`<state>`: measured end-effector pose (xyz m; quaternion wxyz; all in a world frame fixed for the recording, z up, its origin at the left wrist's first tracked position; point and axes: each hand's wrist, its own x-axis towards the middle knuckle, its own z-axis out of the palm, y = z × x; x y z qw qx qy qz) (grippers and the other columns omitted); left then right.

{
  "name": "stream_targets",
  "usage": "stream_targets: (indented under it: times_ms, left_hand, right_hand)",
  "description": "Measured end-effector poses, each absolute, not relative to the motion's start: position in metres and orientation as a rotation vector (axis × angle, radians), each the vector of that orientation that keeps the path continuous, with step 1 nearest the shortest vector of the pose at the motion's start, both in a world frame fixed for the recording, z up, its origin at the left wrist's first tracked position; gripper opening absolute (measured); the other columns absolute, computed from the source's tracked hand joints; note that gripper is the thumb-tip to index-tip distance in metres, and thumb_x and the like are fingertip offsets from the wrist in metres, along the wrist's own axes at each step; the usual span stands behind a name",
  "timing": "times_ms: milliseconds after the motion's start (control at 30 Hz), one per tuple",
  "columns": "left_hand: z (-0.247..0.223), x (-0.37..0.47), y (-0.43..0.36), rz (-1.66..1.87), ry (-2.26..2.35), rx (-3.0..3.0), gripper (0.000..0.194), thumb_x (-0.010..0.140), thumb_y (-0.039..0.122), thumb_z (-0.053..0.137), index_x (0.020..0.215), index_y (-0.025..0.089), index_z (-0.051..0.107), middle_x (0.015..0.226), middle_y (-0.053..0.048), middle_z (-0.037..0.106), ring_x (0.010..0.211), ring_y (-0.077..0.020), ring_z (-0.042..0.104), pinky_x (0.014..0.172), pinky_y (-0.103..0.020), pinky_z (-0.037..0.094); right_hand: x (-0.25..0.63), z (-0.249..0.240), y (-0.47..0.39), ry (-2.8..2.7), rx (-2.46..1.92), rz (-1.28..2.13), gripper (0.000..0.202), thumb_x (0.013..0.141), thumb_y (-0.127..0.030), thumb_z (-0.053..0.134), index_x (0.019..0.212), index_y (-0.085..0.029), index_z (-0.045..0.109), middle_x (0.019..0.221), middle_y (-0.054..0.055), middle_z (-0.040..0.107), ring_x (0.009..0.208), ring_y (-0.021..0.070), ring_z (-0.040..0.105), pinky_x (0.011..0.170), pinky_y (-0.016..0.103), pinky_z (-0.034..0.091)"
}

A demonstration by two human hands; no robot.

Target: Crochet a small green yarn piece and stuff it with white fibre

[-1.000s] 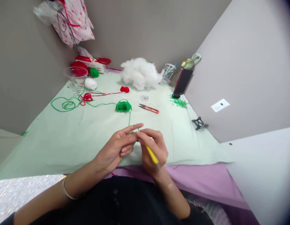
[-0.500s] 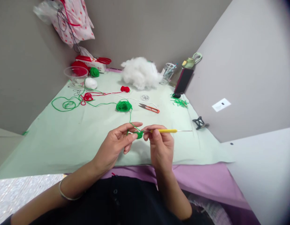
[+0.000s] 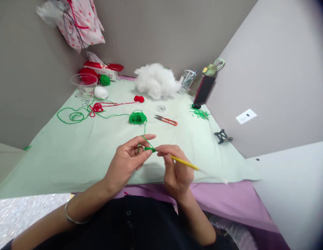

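Note:
My left hand pinches a small green crochet piece between thumb and fingers, its index finger stretched out with green yarn running over it. That strand leads back to a wound green yarn ball on the table. In my right hand is a crochet hook with a yellow handle, its back end slanting down to the right and blurred. The hook's tip meets the green piece at my left fingertips; whether it is inside a stitch is hidden.
Orange thread snips lie beyond my hands, near a small round clear case. White stuffing is heaped at the back. Red yarn tangles at left; green scraps and a black stand sit at right.
My right hand has lowered and turned, so the hook has swung from level to slanting down to the right. The green piece has tilted and shifted slightly left with my left hand.

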<state>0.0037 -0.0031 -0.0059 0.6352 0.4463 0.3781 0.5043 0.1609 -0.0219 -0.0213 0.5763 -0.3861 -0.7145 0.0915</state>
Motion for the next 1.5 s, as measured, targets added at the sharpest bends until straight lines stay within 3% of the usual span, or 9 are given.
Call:
stream_targets:
  times_ms: [133, 300, 500, 667, 767, 867, 1000, 1167, 1500]
  left_hand:
    - [-0.002, 0.006, -0.002, 1.046, 0.757, 0.753, 0.05, 0.081, 0.025, 0.085, 0.129, 0.027, 0.072, 0.075, 0.006, 0.053, 0.047, 0.0003, 0.033, 0.042, -0.013, 0.028]
    - [0.004, 0.002, 0.002, 0.941, 0.657, 0.569, 0.039, 0.082, 0.019, 0.082, 0.12, 0.015, 0.075, 0.057, 0.011, 0.034, 0.045, 0.0003, 0.019, 0.04, -0.011, 0.022]
    - [0.006, 0.006, -0.001, 1.0, 0.742, 0.719, 0.041, 0.079, 0.023, 0.084, 0.12, 0.021, 0.076, 0.085, 0.002, 0.06, 0.044, 0.0036, 0.034, 0.04, -0.013, 0.025]
    - [0.002, 0.011, -0.002, 1.062, 0.784, 0.707, 0.048, 0.076, 0.025, 0.088, 0.122, 0.021, 0.075, 0.078, 0.004, 0.058, 0.047, 0.0011, 0.036, 0.042, -0.013, 0.029]
    - [0.0, 0.009, 0.003, 0.954, 0.702, 0.595, 0.041, 0.079, 0.023, 0.085, 0.118, 0.016, 0.077, 0.063, 0.008, 0.044, 0.046, 0.0004, 0.025, 0.041, -0.012, 0.024]
    - [0.0, 0.004, 0.006, 0.941, 0.648, 0.531, 0.031, 0.08, 0.019, 0.083, 0.11, 0.013, 0.079, 0.062, 0.009, 0.036, 0.047, 0.0004, 0.019, 0.04, -0.012, 0.022]
    - [0.001, 0.003, 0.004, 1.001, 0.678, 0.601, 0.036, 0.08, 0.017, 0.083, 0.116, 0.019, 0.078, 0.065, 0.007, 0.045, 0.046, 0.001, 0.028, 0.041, -0.012, 0.026]
    - [0.0, 0.008, -0.002, 1.018, 0.728, 0.699, 0.036, 0.081, 0.022, 0.084, 0.116, 0.022, 0.078, 0.085, 0.001, 0.063, 0.046, 0.0026, 0.037, 0.043, -0.013, 0.03]
    - [0.001, 0.007, -0.001, 1.019, 0.743, 0.749, 0.032, 0.082, 0.026, 0.082, 0.113, 0.02, 0.079, 0.075, 0.003, 0.06, 0.047, -0.001, 0.037, 0.043, -0.016, 0.032]
  right_hand:
    - [0.155, -0.034, -0.019, -1.708, -0.894, -0.155, 0.033, 0.093, -0.007, 0.064, 0.12, -0.025, 0.071, 0.105, 0.009, 0.072, 0.094, 0.0199, 0.07, 0.075, 0.033, 0.06]
    - [0.156, -0.027, -0.016, -1.334, -0.887, 0.466, 0.025, 0.101, -0.014, 0.053, 0.106, -0.025, 0.074, 0.092, 0.004, 0.071, 0.075, 0.0151, 0.065, 0.068, 0.032, 0.055]
    - [0.154, -0.021, -0.014, -1.257, -0.906, 0.754, 0.018, 0.1, -0.024, 0.059, 0.099, -0.026, 0.077, 0.093, 0.003, 0.075, 0.079, 0.0157, 0.066, 0.071, 0.032, 0.054]
    - [0.151, -0.031, -0.019, -1.485, -0.969, 0.367, 0.027, 0.095, -0.014, 0.064, 0.11, -0.031, 0.078, 0.1, 0.005, 0.075, 0.09, 0.0194, 0.07, 0.076, 0.035, 0.058]
    - [0.154, -0.031, -0.019, -1.528, -0.964, 0.245, 0.03, 0.093, -0.012, 0.065, 0.112, -0.032, 0.078, 0.105, 0.006, 0.075, 0.092, 0.0202, 0.07, 0.078, 0.037, 0.058]
    - [0.159, -0.025, -0.015, -1.302, -0.967, 0.506, 0.021, 0.099, -0.019, 0.06, 0.103, -0.029, 0.078, 0.092, 0.003, 0.072, 0.079, 0.0162, 0.066, 0.071, 0.033, 0.055]
    - [0.161, -0.02, -0.011, -1.194, -0.893, 0.794, 0.016, 0.099, -0.029, 0.062, 0.095, -0.025, 0.077, 0.086, 0.002, 0.071, 0.073, 0.0145, 0.063, 0.069, 0.031, 0.053]
    - [0.158, -0.024, -0.01, -1.216, -0.946, 0.852, 0.013, 0.097, -0.029, 0.065, 0.098, -0.026, 0.079, 0.092, 0.002, 0.075, 0.076, 0.0142, 0.065, 0.073, 0.031, 0.054]
    - [0.161, -0.026, -0.007, -1.047, -0.871, 1.016, 0.017, 0.097, -0.037, 0.065, 0.094, -0.023, 0.075, 0.089, 0.002, 0.073, 0.071, 0.0126, 0.062, 0.073, 0.03, 0.053]
